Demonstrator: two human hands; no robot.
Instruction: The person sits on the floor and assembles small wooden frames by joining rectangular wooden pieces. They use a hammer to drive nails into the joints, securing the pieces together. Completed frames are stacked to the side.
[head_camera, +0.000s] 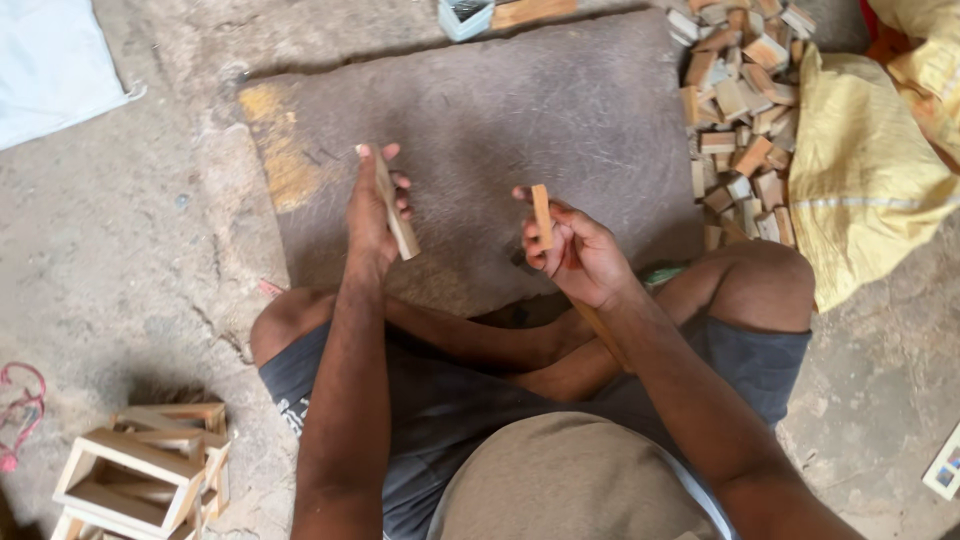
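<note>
I sit cross-legged on a concrete floor before a flat dark stone slab (560, 110). My left hand (372, 215) grips a long pale wooden strip (397, 212), held slanted above the slab's near left part. My right hand (575, 250) holds a short orange-brown wooden piece (541, 213) upright between thumb and fingers; a longer wooden stick (600, 325) also runs down from that hand along my wrist. The two hands are apart, roughly level with each other.
A heap of small wooden offcuts (740, 110) lies at the slab's right edge, beside a yellow sack (860, 170). Stacked open wooden frames (140, 470) stand at the lower left. A white cloth (50, 60) is at the top left, a pink cord (20, 410) at the far left.
</note>
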